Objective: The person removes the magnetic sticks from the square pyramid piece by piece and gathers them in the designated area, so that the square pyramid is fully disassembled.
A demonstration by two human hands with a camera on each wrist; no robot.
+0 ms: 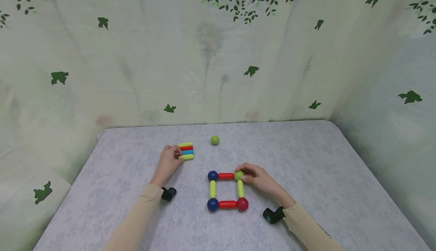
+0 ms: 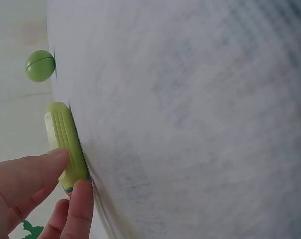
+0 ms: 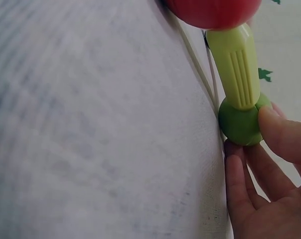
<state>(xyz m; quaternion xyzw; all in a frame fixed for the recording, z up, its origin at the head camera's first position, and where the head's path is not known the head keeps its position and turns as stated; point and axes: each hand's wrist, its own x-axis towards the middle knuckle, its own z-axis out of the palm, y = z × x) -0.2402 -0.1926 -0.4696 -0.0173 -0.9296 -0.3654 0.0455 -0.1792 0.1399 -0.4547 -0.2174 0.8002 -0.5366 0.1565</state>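
Construction with rods and balls on a desk [image 1: 306, 160]. A square frame [image 1: 212, 189] is laid flat in the middle of the desk, its sides formed by two red and two yellow-green rods. Its far-left and near-left corners are occupied by blue balls, its near-right corner by a red ball [image 1: 242, 204], and its far-right corner by a green ball [image 1: 239, 176]. This green ball is held in the grip of the right hand [image 1: 258, 177], between thumb and fingers. Toward the desk's far-left corner, a row of four rods [image 1: 188, 152] is arranged side by side: yellow-green, red, blue, yellow-green. Its left end is pinched in the narrow grip of the left hand [image 1: 170, 158]. Near the desk's far edge, to the right of the row, a loose green ball [image 1: 214, 140] is seen, untouched. A small black camera is worn on each wrist.
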